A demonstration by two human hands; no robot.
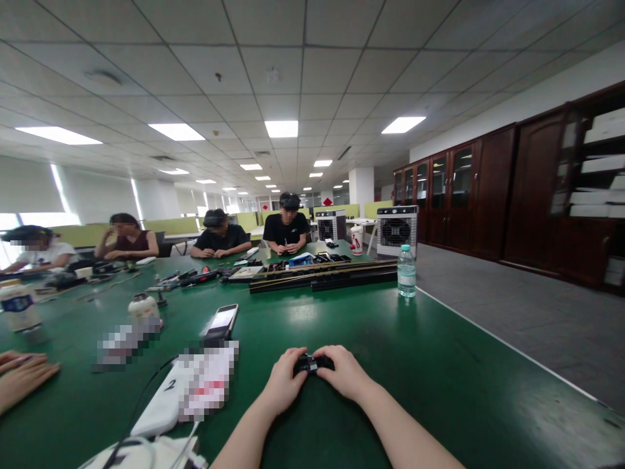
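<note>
A small black object with a silvery patch in its middle is held between my two hands, low over the green table. My left hand grips its left end, fingers curled over the top and thumb below. On the opposite end, my right hand is closed around it in much the same way. My fingers cover both ends, and the thing is too small for me to make out its exact kind.
Left of my hands lie a white power bank marked 2, a blurred pink paper, cables and a phone. A water bottle stands near the right edge. Black bars and tools lie farther back. Another person's hands rest at left.
</note>
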